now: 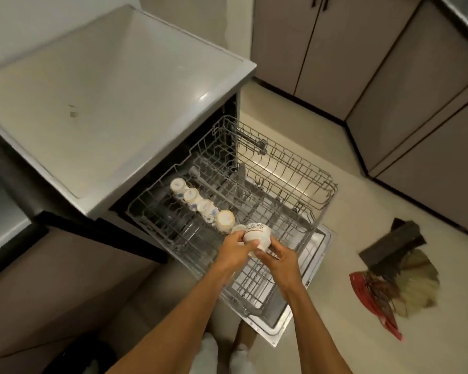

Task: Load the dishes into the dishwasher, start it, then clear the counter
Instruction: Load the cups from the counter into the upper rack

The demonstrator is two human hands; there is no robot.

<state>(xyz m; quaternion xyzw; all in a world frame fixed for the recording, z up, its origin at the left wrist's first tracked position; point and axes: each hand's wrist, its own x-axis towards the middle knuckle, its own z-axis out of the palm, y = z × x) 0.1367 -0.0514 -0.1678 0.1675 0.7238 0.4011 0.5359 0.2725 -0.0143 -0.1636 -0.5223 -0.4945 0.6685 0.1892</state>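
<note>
forearms rise from the bottom edge; left hand (234, 251) and right hand (278, 261) meet mid-frame, gripping a cup (257, 234).

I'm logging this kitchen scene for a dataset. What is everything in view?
cups: four in clear view, white, some blue-patterned, in a row in the nearer rack
bowl: one, white, patterned, held above that rack
racks: two, grey wire, pulled out
dishwasher door: one, steel-lined, open flat
counter: one, grey, left
cabinets: several, grey-brown, back and right
broom: one, straw-coloured, floor right
dustpan: one, red, beside broom
left grip: one hand, holds bowl
right grip: one hand, holds bowl
</note>
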